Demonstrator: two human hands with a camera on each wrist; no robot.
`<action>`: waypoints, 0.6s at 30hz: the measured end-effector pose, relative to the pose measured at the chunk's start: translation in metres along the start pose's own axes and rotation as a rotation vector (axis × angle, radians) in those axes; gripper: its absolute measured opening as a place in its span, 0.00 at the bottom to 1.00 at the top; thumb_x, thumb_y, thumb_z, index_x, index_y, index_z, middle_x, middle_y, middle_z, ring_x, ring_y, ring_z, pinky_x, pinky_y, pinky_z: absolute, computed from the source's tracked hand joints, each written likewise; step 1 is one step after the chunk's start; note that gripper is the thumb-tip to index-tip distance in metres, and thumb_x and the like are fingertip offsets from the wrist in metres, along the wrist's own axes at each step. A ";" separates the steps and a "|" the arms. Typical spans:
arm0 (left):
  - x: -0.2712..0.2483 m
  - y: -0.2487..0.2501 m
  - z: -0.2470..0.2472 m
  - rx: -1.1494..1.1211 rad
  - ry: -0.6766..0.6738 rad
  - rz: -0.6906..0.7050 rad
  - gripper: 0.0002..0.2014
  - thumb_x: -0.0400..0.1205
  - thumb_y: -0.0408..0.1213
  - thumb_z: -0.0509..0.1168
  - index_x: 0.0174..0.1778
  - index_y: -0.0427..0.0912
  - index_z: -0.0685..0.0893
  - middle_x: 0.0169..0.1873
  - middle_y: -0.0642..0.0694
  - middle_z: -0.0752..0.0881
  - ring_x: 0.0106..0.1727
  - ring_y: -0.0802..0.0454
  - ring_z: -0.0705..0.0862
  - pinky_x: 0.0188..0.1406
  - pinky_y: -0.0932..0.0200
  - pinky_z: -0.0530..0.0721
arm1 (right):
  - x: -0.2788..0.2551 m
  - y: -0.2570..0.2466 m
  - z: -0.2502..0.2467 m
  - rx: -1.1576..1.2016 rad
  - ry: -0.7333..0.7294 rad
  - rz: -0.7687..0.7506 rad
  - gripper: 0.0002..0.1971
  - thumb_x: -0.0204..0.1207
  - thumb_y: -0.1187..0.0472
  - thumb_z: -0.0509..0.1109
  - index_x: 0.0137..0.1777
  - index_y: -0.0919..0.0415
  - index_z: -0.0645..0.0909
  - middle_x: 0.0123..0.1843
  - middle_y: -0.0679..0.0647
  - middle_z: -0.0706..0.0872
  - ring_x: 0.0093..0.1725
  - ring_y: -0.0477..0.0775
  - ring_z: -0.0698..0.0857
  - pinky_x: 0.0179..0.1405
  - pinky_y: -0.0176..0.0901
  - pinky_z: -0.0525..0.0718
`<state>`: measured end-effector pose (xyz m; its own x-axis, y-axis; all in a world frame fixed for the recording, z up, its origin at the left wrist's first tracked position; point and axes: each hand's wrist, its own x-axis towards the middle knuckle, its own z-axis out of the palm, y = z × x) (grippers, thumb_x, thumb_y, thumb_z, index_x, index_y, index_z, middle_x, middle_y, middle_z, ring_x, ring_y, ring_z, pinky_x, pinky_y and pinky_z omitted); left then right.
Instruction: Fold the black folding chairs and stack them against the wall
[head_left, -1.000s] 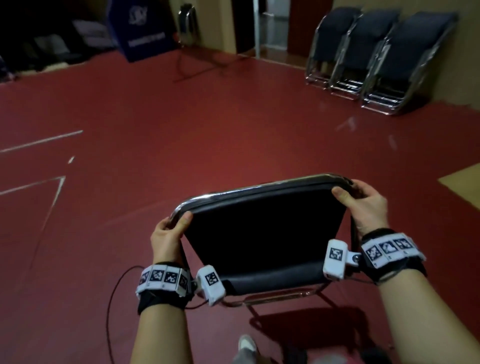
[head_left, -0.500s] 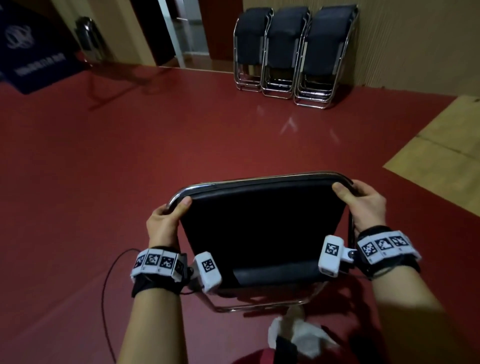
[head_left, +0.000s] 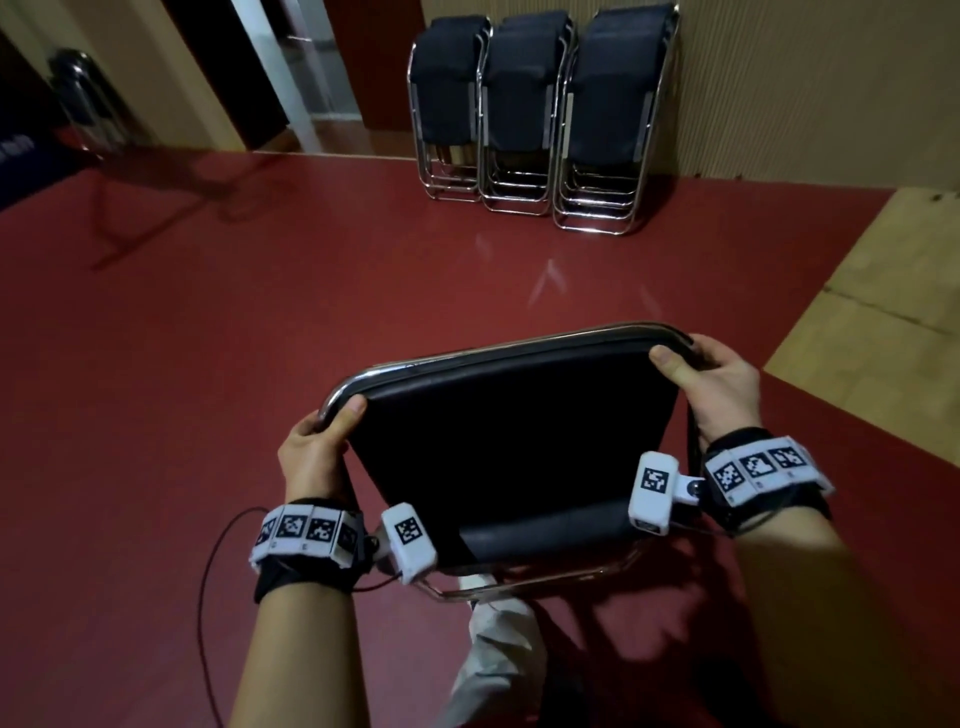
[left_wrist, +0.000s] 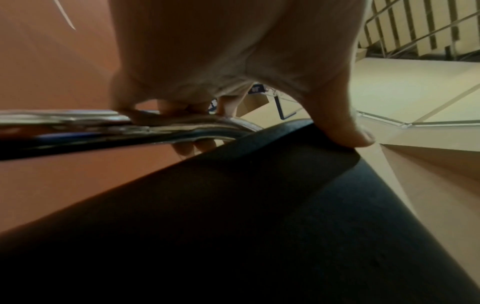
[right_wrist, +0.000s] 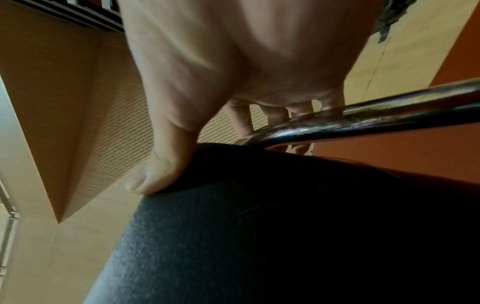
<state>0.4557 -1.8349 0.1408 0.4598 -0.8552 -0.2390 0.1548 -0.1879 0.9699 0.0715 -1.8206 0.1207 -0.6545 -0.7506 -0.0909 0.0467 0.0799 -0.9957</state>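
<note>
Both hands hold a folded black chair (head_left: 509, 447) up over the red floor (head_left: 208, 364). The left hand (head_left: 311, 457) and right hand (head_left: 722, 389) each have a tight grip on its shiny top corners, thumbs on the pad. The chair's feet are hidden, and the stacked chairs (head_left: 540, 114) by the wall (head_left: 805, 78) stand well apart.

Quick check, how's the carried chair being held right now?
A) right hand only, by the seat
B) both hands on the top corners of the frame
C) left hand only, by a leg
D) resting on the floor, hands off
B: the left hand and right hand each grip a top corner of the chair, thumbs on the black pad.
</note>
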 end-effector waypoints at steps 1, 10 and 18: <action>0.029 0.002 0.019 0.013 -0.016 -0.001 0.38 0.64 0.45 0.86 0.66 0.33 0.81 0.59 0.38 0.88 0.62 0.43 0.88 0.68 0.48 0.84 | 0.023 0.002 0.015 0.006 0.015 0.005 0.32 0.62 0.54 0.86 0.66 0.64 0.83 0.59 0.55 0.88 0.58 0.52 0.87 0.61 0.39 0.82; 0.254 0.060 0.177 0.082 -0.148 -0.018 0.35 0.64 0.46 0.86 0.64 0.36 0.83 0.59 0.38 0.89 0.62 0.42 0.87 0.70 0.45 0.82 | 0.207 -0.022 0.147 0.000 0.122 0.034 0.28 0.64 0.56 0.86 0.63 0.64 0.85 0.55 0.53 0.89 0.52 0.48 0.87 0.52 0.31 0.82; 0.423 0.088 0.329 0.100 -0.192 0.000 0.43 0.55 0.52 0.86 0.65 0.36 0.85 0.57 0.40 0.90 0.60 0.43 0.89 0.68 0.45 0.84 | 0.391 -0.033 0.246 0.044 0.123 0.051 0.18 0.65 0.60 0.85 0.53 0.56 0.84 0.44 0.42 0.87 0.41 0.36 0.84 0.37 0.18 0.78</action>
<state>0.3759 -2.3719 0.1403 0.2833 -0.9298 -0.2352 0.0624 -0.2268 0.9719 -0.0001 -2.2783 0.1135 -0.7376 -0.6604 -0.1409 0.1135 0.0845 -0.9899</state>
